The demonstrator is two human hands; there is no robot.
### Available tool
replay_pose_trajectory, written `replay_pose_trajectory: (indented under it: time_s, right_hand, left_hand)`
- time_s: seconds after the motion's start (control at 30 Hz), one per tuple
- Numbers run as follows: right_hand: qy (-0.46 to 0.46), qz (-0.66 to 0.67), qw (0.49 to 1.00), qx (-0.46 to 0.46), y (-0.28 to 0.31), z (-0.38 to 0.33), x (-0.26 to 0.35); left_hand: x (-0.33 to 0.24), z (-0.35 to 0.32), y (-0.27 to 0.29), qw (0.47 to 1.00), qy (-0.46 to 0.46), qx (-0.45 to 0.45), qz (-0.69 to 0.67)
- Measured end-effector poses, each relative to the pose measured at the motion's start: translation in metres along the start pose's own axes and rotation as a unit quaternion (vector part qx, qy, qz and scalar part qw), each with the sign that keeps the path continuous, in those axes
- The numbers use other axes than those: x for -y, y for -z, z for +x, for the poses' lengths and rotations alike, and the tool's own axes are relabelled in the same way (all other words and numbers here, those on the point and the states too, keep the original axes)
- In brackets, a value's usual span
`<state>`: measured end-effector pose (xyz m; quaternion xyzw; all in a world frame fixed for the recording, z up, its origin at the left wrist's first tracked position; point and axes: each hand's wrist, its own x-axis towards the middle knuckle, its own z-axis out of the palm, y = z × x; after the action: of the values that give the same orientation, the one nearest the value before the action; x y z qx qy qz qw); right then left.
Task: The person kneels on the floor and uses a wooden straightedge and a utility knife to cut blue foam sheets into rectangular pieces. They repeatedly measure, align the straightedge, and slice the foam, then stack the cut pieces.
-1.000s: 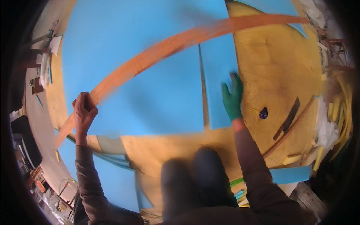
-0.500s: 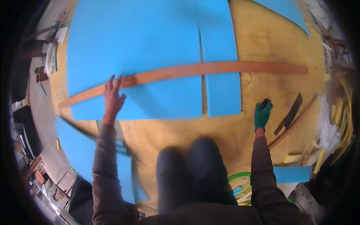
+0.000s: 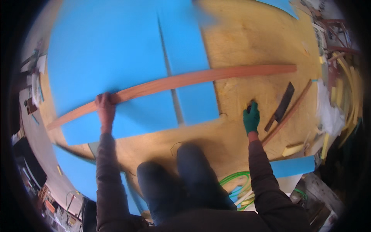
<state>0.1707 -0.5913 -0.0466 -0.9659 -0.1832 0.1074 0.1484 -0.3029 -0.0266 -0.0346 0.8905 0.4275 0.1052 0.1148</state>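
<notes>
A long reddish-brown wooden strip (image 3: 193, 78) lies across the blue foam sheet (image 3: 112, 58) and a narrower blue foam strip (image 3: 199, 102). My bare left hand (image 3: 105, 110) grips the wooden strip left of its middle, fingers curled over its far edge. My right hand (image 3: 251, 119), in a green glove, is closed around a small dark thing with a yellow tip, which looks like a tape measure (image 3: 249, 107); most of it is hidden by the fingers. It is over the bare wooden board (image 3: 235, 92), right of the foam.
A dark long-bladed knife (image 3: 284, 102) and a thin wooden strip (image 3: 290, 110) lie right of my glove. Foam offcuts (image 3: 293, 149) and white wrapping (image 3: 330, 108) line the right edge. Green hose (image 3: 235, 177) lies beside my knees; more blue foam (image 3: 75, 166) sits at lower left.
My left hand has gone from fingers spread over the wooden strip to closed on it. My right hand remains closed. The whole view has shifted and turned slightly.
</notes>
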Motion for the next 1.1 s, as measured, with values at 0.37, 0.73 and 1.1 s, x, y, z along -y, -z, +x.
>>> replay_pose_trajectory:
  time_s: [0.37,0.73,1.1]
  right_hand:
    - [-0.341,-0.14,0.93,-0.012,0.08,-0.077,-0.1]
    - [-0.43,0.096,0.895,0.066,0.056,0.008,-0.246]
    - [-0.318,0.23,0.893,0.22,0.102,-0.132,-0.179]
  left_hand:
    - [0.084,0.002,-0.006,0.997,-0.037,0.063,-0.036]
    - [0.035,0.007,0.029,0.998,-0.015,0.058,-0.012]
    - [0.02,-0.001,0.047,0.997,0.008,0.077,0.02]
